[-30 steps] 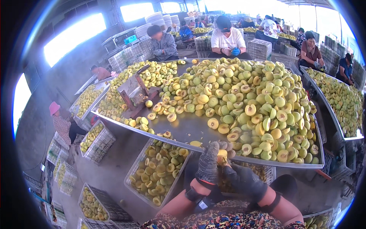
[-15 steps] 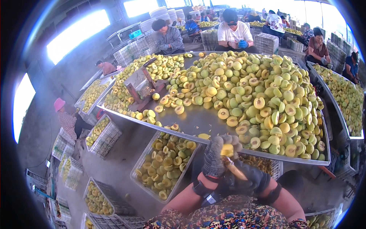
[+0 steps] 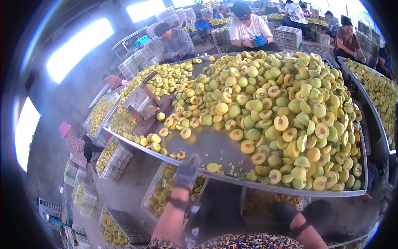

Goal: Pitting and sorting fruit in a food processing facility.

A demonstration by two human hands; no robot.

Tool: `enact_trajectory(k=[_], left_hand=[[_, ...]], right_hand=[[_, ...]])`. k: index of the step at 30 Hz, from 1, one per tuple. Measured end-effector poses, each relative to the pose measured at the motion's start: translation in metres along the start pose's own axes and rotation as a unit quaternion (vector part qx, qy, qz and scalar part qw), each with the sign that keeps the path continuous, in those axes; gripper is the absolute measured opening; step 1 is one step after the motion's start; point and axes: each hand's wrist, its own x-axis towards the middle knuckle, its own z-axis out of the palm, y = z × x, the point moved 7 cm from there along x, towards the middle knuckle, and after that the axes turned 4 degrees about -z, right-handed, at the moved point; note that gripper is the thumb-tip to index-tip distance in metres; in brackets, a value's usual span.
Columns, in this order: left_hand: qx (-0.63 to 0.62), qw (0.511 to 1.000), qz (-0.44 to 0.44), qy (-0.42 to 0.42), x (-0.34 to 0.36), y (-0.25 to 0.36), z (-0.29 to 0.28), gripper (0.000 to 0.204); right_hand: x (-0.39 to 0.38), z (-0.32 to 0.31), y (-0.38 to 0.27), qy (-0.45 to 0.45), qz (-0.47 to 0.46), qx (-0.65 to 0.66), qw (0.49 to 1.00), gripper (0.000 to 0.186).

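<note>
My left hand (image 3: 187,171), in a grey glove, is at the near edge of the metal-topped table (image 3: 199,143), above a crate of fruit halves (image 3: 161,193). Motion smears its fingers, so I cannot make out anything in them. Low on the right, my right hand (image 3: 284,213) in a dark glove hangs beside a second crate (image 3: 304,202) under the table's edge. Its fingers are blurred and dark, and no tool shows there. A large heap of halved yellow-green stone fruit (image 3: 280,123) covers the table's right side; many cut faces show brown pits or hollows.
A brown metal frame (image 3: 143,110) stands among fruit on the table's left. Across the table sit a person in white (image 3: 248,29) and one in grey (image 3: 176,43). Fruit-filled crates (image 3: 120,159) stand on the floor at left; another fruit table (image 3: 373,89) is at right.
My hands were together before me, the left with a yellow fruit half, the right on a wooden-handled tool. They have parted, left hand leftward, right hand lower. The view has shifted.
</note>
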Motion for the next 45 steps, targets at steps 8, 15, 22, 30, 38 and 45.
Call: enact_trajectory(k=[8, 15, 22, 30, 38, 45], left_hand=[[0.152, 0.941, -0.19, -0.234, 0.142, 0.043, 0.161, 0.06], [-0.35, 0.88, -0.171, -0.27, 0.069, 0.081, 0.131, 0.037], [-0.883, 0.299, -0.339, -0.126, -0.036, 0.138, 0.065, 0.041], [-0.844, 0.454, -0.249, -0.14, -0.078, 0.166, 0.03, 0.052], [-0.831, 0.515, -0.174, -0.114, -0.085, 0.181, 0.003, 0.045], [-0.404, 0.891, 0.045, -0.204, -0.075, 0.186, -0.034, 0.038]], right_hand=[[-0.052, -0.067, -0.036, 0.112, -0.043, 0.21, 0.97, 0.027], [-0.047, -0.083, -0.039, 0.229, -0.122, 0.355, 0.898, 0.031], [-0.037, -0.139, -0.133, 0.313, -0.134, 0.29, 0.894, 0.04], [-0.05, -0.135, -0.185, 0.382, -0.162, 0.079, 0.906, 0.032], [-0.058, -0.109, -0.191, 0.4, -0.176, 0.016, 0.899, 0.034], [-0.059, -0.094, -0.183, 0.367, -0.123, -0.048, 0.921, 0.031]])
